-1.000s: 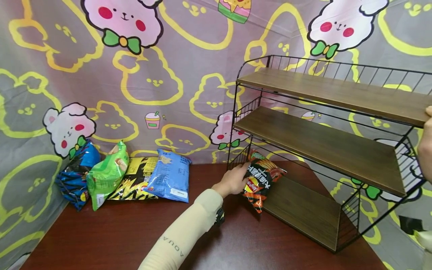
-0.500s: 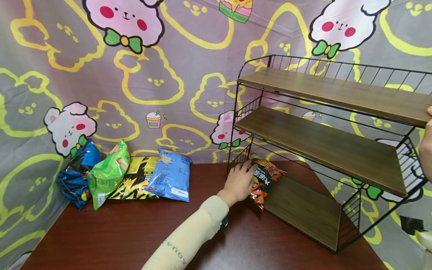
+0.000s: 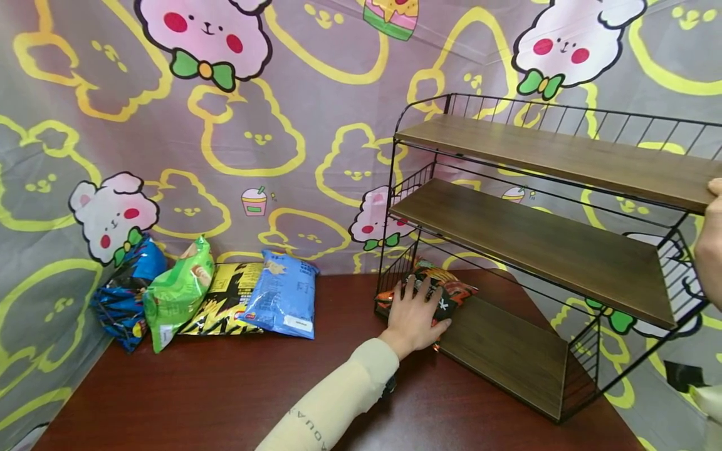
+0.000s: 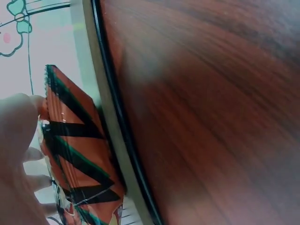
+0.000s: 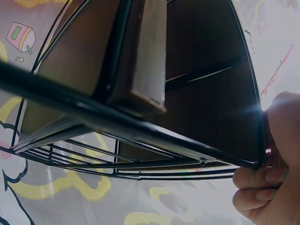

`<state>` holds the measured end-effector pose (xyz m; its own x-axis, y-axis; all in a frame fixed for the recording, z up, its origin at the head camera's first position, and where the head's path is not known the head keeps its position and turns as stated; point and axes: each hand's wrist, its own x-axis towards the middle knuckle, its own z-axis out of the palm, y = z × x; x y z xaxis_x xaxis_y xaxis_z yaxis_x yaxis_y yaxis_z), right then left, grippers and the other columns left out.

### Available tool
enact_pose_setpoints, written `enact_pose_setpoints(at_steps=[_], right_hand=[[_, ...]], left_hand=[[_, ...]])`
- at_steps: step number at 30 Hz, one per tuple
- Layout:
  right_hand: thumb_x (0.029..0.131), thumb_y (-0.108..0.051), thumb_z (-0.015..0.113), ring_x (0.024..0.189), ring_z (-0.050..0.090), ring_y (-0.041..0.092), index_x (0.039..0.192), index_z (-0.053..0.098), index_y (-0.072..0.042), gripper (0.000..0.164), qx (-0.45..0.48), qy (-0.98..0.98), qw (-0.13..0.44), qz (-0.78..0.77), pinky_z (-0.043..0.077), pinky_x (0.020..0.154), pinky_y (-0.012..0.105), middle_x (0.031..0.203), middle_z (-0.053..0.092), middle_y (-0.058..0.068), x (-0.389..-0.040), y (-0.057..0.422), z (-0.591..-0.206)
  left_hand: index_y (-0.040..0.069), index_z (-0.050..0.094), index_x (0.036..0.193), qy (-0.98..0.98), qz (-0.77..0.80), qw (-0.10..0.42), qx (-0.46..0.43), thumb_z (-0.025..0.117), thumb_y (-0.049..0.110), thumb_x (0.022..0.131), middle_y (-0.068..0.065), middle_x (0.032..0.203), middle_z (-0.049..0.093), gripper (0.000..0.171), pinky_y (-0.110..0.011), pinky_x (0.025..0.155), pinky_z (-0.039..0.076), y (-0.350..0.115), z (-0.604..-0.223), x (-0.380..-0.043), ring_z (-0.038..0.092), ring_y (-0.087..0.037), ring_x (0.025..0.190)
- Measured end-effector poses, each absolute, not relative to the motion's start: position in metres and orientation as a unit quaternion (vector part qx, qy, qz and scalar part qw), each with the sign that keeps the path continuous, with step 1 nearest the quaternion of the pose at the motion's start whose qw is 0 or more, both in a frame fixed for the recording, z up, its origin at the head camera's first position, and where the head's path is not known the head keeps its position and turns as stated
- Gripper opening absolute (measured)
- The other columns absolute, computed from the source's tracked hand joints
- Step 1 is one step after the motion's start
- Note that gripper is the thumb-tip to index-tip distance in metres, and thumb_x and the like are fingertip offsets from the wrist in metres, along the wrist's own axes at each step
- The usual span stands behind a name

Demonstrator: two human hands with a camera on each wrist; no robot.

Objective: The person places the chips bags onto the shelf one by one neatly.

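My left hand [image 3: 414, 319] lies with spread fingers on top of a black and orange bag of chips [image 3: 454, 289], at the left end of the rack's bottom shelf [image 3: 507, 351]. In the left wrist view the orange-and-black striped end of the bag shows beside my fingers [image 4: 40, 183], close above the shelf's front edge [image 4: 115, 93]. My right hand [image 3: 712, 250], partly cut off at the right edge, grips the upper right corner of the three-tier shelf rack [image 3: 530, 241]. Curled fingers against the rack's black wire frame [image 5: 187, 150] show in the right wrist view.
At the back left of the dark red table [image 3: 169, 394] stand a blue and black bag [image 3: 126, 300], a green bag [image 3: 177, 291], a yellow and black bag [image 3: 231, 294] and a light blue bag [image 3: 284, 294]. A patterned cloth [image 3: 338, 94] hangs behind.
My left hand has let go of the chip bag's left edge and moved onto its front with spread fingers. The bag now lies flatter on the bottom shelf. My right hand stays on the rack.
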<state>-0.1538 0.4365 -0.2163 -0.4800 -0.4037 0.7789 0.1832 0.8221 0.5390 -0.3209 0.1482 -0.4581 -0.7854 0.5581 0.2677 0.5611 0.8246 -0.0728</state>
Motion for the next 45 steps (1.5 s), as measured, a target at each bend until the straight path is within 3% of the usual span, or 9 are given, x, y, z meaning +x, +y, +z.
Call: enact_pose_setpoints(at_steps=[6, 9, 14, 20, 28, 33, 36, 43, 45], right_hand=[[0.091, 0.029, 0.045, 0.125, 0.051, 0.045, 0.120, 0.041, 0.038, 0.031, 0.033, -0.792, 0.498, -0.352, 0.042, 0.113, 0.043, 0.139, 0.048, 0.037, -0.155, 0.436, -0.219], [0.089, 0.032, 0.042, 0.127, 0.046, 0.049, 0.119, 0.039, 0.039, 0.031, 0.046, -0.823, 0.496, -0.273, 0.037, 0.117, 0.046, 0.139, 0.044, 0.039, -0.155, 0.434, -0.220], [0.090, 0.030, 0.042, 0.127, 0.046, 0.050, 0.120, 0.038, 0.040, 0.031, 0.052, -0.823, 0.485, -0.292, 0.034, 0.119, 0.046, 0.139, 0.044, 0.040, -0.154, 0.436, -0.219], [0.091, 0.027, 0.047, 0.123, 0.053, 0.046, 0.122, 0.040, 0.039, 0.034, 0.037, -0.778, 0.474, -0.411, 0.040, 0.114, 0.042, 0.136, 0.051, 0.041, -0.155, 0.442, -0.216], [0.098, 0.023, 0.032, 0.120, 0.048, 0.056, 0.124, 0.039, 0.037, 0.031, 0.089, -0.820, 0.516, -0.230, 0.044, 0.106, 0.056, 0.137, 0.044, 0.045, -0.155, 0.435, -0.214], [0.105, 0.007, 0.026, 0.120, 0.044, 0.056, 0.135, 0.040, 0.026, 0.038, 0.074, -0.831, 0.547, -0.058, 0.032, 0.119, 0.049, 0.138, 0.045, 0.040, -0.156, 0.425, -0.219], [0.106, 0.002, 0.026, 0.121, 0.043, 0.055, 0.136, 0.040, 0.024, 0.040, 0.069, -0.832, 0.549, -0.041, 0.029, 0.121, 0.043, 0.139, 0.044, 0.038, -0.157, 0.424, -0.219], [0.090, 0.029, 0.043, 0.126, 0.048, 0.050, 0.118, 0.039, 0.040, 0.030, 0.052, -0.805, 0.481, -0.342, 0.035, 0.118, 0.045, 0.140, 0.044, 0.041, -0.155, 0.441, -0.220], [0.090, 0.029, 0.045, 0.126, 0.049, 0.049, 0.119, 0.039, 0.040, 0.032, 0.053, -0.801, 0.481, -0.352, 0.038, 0.116, 0.045, 0.139, 0.045, 0.041, -0.155, 0.441, -0.220]], left_hand=[[0.034, 0.035, 0.160, -0.950, -0.007, 0.124, -0.288, 0.039, 0.073, 0.098, -0.001, 0.165, 0.033, 0.073, -0.058, 0.118, 0.027, 0.147, -0.466, -0.324, 0.030, -0.037, 0.151], [0.034, 0.033, 0.161, -0.950, -0.006, 0.115, -0.289, 0.036, 0.073, 0.099, -0.002, 0.166, 0.031, 0.074, -0.059, 0.119, 0.026, 0.146, -0.470, -0.326, 0.029, -0.038, 0.151], [0.038, 0.017, 0.164, -0.956, 0.010, 0.064, -0.286, 0.027, 0.074, 0.100, 0.002, 0.171, 0.016, 0.075, -0.057, 0.123, 0.017, 0.143, -0.473, -0.328, 0.015, -0.035, 0.156], [0.041, 0.007, 0.164, -0.958, 0.014, 0.026, -0.285, 0.024, 0.073, 0.101, 0.005, 0.173, 0.005, 0.073, -0.055, 0.124, 0.012, 0.140, -0.470, -0.326, 0.004, -0.031, 0.158], [0.042, 0.004, 0.164, -0.960, 0.019, 0.008, -0.278, 0.024, 0.072, 0.101, 0.005, 0.173, 0.000, 0.072, -0.055, 0.125, 0.008, 0.146, -0.468, -0.328, 0.000, -0.031, 0.158], [0.043, -0.002, 0.162, -0.964, 0.037, -0.009, -0.262, 0.022, 0.075, 0.099, 0.007, 0.172, -0.005, 0.074, -0.054, 0.125, 0.007, 0.155, -0.469, -0.326, -0.003, -0.030, 0.158], [0.043, -0.002, 0.162, -0.965, 0.041, -0.005, -0.258, 0.022, 0.077, 0.098, 0.007, 0.172, -0.004, 0.076, -0.054, 0.125, 0.009, 0.160, -0.469, -0.325, 0.001, -0.030, 0.158], [0.043, -0.001, 0.162, -0.966, 0.054, 0.002, -0.255, 0.024, 0.076, 0.099, 0.007, 0.172, -0.001, 0.076, -0.054, 0.125, 0.011, 0.167, -0.466, -0.323, 0.006, -0.030, 0.158], [0.044, -0.002, 0.162, -0.965, 0.053, 0.001, -0.256, 0.024, 0.076, 0.099, 0.007, 0.172, -0.001, 0.075, -0.053, 0.125, 0.011, 0.167, -0.466, -0.322, 0.006, -0.029, 0.158]])
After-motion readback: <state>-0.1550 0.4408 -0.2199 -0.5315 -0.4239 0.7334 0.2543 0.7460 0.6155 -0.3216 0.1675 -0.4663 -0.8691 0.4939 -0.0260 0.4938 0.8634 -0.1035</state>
